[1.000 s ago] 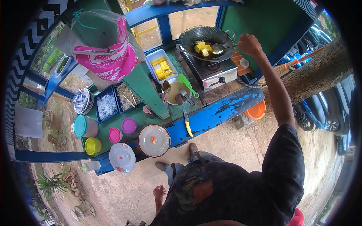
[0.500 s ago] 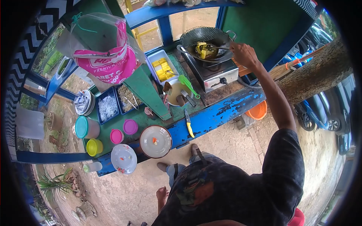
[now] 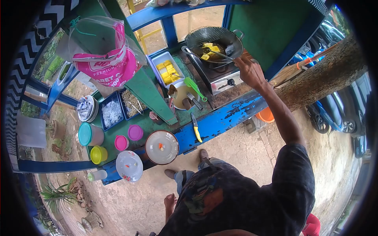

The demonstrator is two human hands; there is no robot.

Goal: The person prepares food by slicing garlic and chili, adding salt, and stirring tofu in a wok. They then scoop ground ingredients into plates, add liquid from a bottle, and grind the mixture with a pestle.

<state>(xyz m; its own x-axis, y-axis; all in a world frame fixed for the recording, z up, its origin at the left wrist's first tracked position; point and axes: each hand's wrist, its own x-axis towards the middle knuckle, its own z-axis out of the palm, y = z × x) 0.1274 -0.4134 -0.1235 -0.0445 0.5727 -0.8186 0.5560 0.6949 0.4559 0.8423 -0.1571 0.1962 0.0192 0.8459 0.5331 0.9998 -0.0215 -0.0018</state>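
My right hand (image 3: 251, 72) is closed around the handle of a long metal spatula (image 3: 222, 55), whose head dips among yellow tofu pieces (image 3: 210, 48) in dark oil. The oil fills the bottom of a wok (image 3: 233, 46) with a wire rack along its far rim. Under the wok is a gas stove (image 3: 220, 83) with a front knob. My left hand (image 3: 170, 201) hangs low beside my body, fingers curled, with nothing visible in it.
Left of the stove are a tub of yellow tofu blocks (image 3: 166, 70) and a batter bowl (image 3: 182, 103) with green tongs (image 3: 195, 89). A yellow-handled knife (image 3: 196, 128) lies on the blue ledge. Plates (image 3: 162, 137), lidded containers (image 3: 90, 134) and a pink bag (image 3: 106, 65) stand further left.
My right hand has moved down and slightly left. The spatula's head has shifted left in the wok, and the tofu pieces lie more spread out. The left hand has barely moved.
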